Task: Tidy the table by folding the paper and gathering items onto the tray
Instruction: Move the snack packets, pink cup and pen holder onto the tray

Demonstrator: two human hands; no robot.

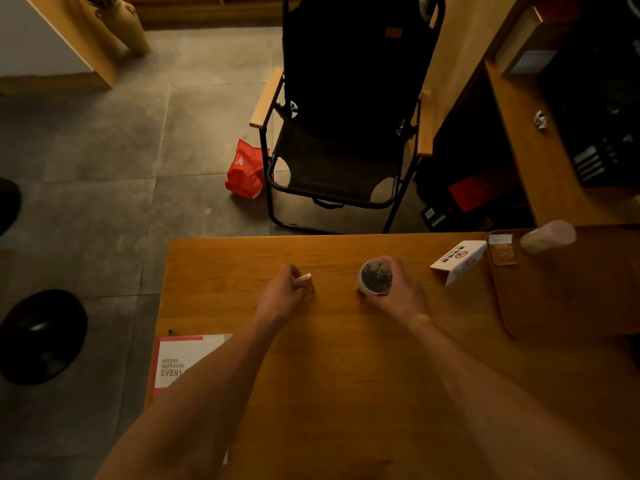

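Both hands are loaded! The left hand (282, 296) has its fingers (294, 271) curled around a small card packet (306, 285) down on the bench (346, 375). The right hand (398, 289) wraps a round cup (375, 277), upright, mouth facing up. The tray (571, 299) lies off to the right, well apart from both, so the right hand is the nearer carrier. A folded white paper (459, 260) stands just beside the tray's left rim.

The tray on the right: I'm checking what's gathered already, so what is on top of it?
On the brown tray lie a small flat box and a pinkish capped bottle on its side, both at its far edge. Its right part runs out of frame, unseen.
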